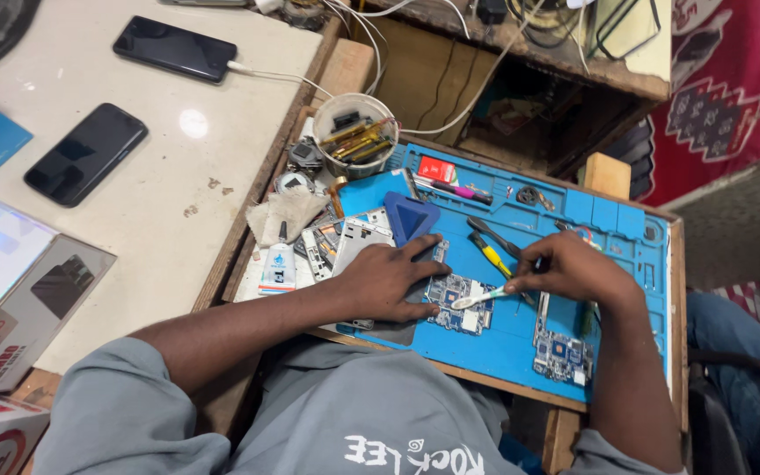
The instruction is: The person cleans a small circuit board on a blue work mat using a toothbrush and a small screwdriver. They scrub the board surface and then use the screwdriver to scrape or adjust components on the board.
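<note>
Currently left hand (pixel 386 280) lies flat, fingers spread, pinning a phone frame (pixel 355 242) beside the circuit board (pixel 459 303) on the blue repair mat (pixel 503 339), while right hand (pixel 573 268) pinches a white toothbrush (pixel 478 299) whose head touches the board.

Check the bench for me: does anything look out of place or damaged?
Nothing looks spilled or broken. The left hand steadies a circuit board on the blue mat while the right hand brushes it with a white toothbrush. Loose phone parts crowd the mat's left edge.
</note>
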